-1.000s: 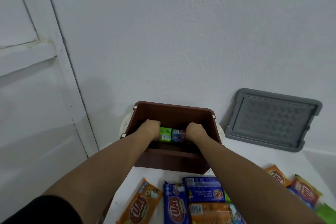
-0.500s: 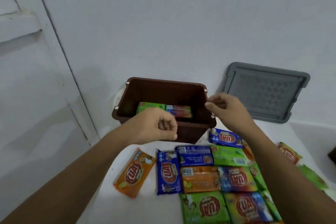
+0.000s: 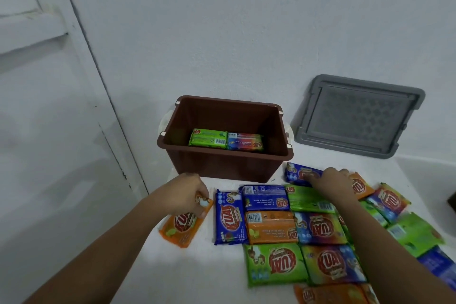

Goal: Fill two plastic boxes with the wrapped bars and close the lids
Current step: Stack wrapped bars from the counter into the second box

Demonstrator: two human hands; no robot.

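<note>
Two bars (image 3: 222, 141) boxed — left hand (image 3: 188, 194) grips orange bar (image 3: 183, 226).

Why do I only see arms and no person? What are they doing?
The camera sits on the person's head and looks down, so you see only their two arms. The left hand grips an orange wrapped bar. The right hand touches a blue wrapped bar. Many more bars lie on the white table. The brown plastic box is open, with a green bar and a rainbow-coloured bar inside. A grey lid leans against the wall.
</note>
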